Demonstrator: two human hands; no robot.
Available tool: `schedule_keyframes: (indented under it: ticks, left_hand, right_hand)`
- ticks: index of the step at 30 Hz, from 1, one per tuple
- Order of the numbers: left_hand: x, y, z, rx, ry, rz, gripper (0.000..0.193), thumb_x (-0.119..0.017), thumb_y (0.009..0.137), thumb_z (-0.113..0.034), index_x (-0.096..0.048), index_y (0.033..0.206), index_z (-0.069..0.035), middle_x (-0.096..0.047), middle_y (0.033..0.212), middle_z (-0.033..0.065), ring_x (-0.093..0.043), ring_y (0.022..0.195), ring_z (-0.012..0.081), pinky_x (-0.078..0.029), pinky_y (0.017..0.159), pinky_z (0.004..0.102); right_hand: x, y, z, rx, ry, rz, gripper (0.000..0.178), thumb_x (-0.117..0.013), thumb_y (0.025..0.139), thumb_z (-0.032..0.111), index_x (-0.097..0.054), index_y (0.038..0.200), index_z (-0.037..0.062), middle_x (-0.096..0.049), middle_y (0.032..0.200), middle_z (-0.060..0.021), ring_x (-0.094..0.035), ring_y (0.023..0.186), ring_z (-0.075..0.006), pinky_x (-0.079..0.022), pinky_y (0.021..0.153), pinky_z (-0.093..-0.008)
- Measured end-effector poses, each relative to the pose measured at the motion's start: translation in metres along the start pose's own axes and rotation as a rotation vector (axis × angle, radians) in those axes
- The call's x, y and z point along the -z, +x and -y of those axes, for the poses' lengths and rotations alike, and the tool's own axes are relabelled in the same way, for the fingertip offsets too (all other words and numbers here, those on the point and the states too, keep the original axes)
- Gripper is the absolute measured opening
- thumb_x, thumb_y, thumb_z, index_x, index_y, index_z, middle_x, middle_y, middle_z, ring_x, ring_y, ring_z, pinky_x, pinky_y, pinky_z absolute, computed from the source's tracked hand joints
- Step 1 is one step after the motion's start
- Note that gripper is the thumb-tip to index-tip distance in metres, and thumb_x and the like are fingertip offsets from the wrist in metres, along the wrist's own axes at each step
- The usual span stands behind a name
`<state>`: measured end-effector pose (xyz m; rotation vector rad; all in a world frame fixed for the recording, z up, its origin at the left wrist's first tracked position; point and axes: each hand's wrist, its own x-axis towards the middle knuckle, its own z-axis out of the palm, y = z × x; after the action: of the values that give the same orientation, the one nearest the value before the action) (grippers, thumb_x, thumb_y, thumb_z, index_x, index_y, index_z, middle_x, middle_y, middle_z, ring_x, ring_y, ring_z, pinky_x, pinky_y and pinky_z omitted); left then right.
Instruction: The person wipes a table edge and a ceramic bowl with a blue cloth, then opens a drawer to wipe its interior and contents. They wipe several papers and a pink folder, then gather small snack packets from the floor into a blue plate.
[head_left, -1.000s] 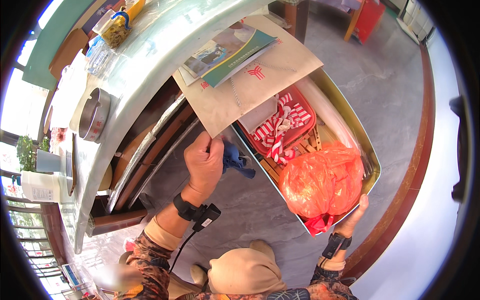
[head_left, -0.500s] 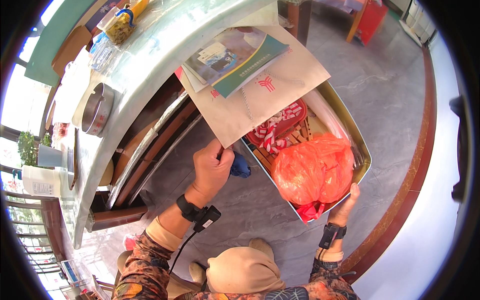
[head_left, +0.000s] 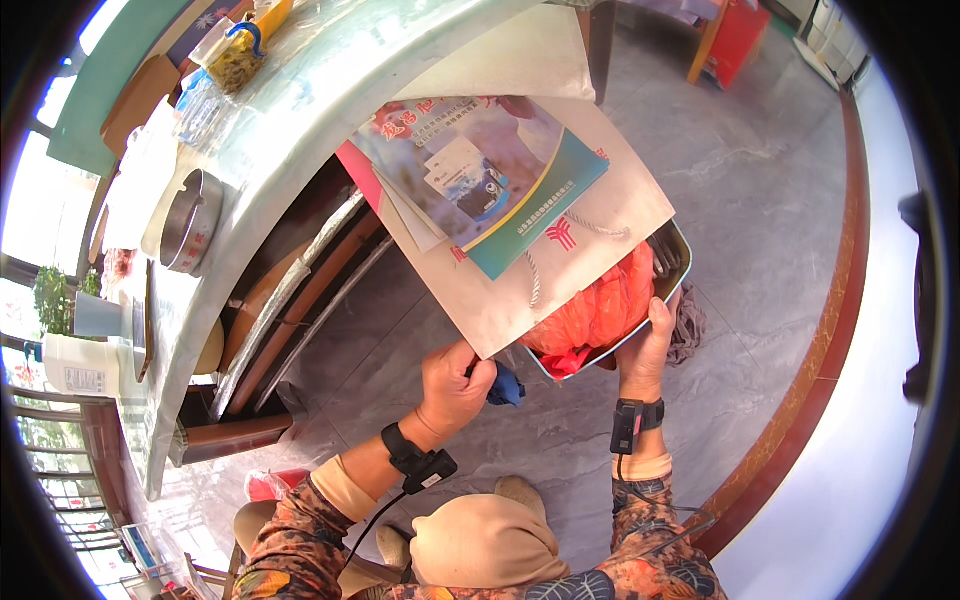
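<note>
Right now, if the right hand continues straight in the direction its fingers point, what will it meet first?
The right hand already grips the tray's near rim; going on, it would probably meet the orange plastic bag inside, though depth is unclear.

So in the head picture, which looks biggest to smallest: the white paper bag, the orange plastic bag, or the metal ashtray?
1. White paper bag
2. Orange plastic bag, though partly hidden under the paper bag
3. Metal ashtray, which sits farther from the camera, so its rank is unsure
</note>
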<state>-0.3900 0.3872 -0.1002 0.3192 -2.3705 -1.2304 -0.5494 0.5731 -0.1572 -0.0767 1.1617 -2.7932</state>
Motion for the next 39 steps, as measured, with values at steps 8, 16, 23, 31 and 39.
schedule_keyframes:
  ticks: [8,16,23,31,39]
  left_hand:
    - [-0.02,-0.032,0.015,0.007,-0.017,0.104,0.016,-0.063,0.081,0.004,-0.067,0.096,-0.003,-0.06,0.069,0.0135,-0.06,0.059,0.0304,-0.049,0.055,0.0368]
    - [0.014,-0.051,0.048,0.466,-0.163,0.688,0.066,-0.085,0.077,-0.031,-0.056,0.132,-0.006,-0.076,0.096,0.0061,-0.07,0.088,0.0174,-0.053,0.082,0.0313]
    - [-0.002,-0.027,0.063,0.518,-0.664,0.603,0.08,-0.08,0.084,-0.044,-0.05,0.141,0.004,-0.066,0.124,0.013,-0.06,0.116,0.0199,-0.045,0.103,0.0341]
    - [-0.079,-0.06,0.06,0.857,-0.555,0.701,0.07,-0.079,0.085,-0.036,-0.053,0.136,0.004,-0.064,0.128,0.0129,-0.061,0.116,0.02,-0.046,0.103,0.0331]
    - [-0.104,-0.091,0.083,1.042,-0.731,0.657,0.062,-0.078,0.088,-0.024,-0.052,0.137,0.005,-0.063,0.131,0.0135,-0.061,0.118,0.0209,-0.048,0.102,0.0347]
  right_hand:
    - [0.039,-0.013,-0.023,-0.086,0.048,-0.021,0.084,-0.072,0.083,0.032,-0.033,0.152,0.004,-0.046,0.149,-0.0116,-0.047,0.136,-0.0272,-0.04,0.114,-0.0433]
    - [0.124,-0.066,-0.017,-0.151,-0.028,-0.22,0.051,-0.065,0.088,0.042,-0.059,0.123,0.0048,-0.065,0.127,-0.0088,-0.062,0.116,-0.0262,-0.048,0.102,-0.0421]
    - [0.2,-0.122,0.004,-0.197,-0.157,-0.421,0.067,-0.071,0.079,0.048,-0.059,0.127,0.0031,-0.065,0.127,-0.0109,-0.063,0.115,-0.029,-0.049,0.102,-0.0428]
    - [0.257,-0.158,0.034,-0.13,-0.169,-0.391,0.079,-0.074,0.078,0.039,-0.049,0.141,0.0005,-0.061,0.134,-0.0127,-0.062,0.12,-0.0308,-0.05,0.104,-0.0453]
    - [0.252,-0.153,0.034,-0.135,-0.197,-0.319,0.079,-0.073,0.081,0.029,-0.041,0.149,0.006,-0.054,0.143,-0.0089,-0.053,0.131,-0.0278,-0.043,0.112,-0.0438]
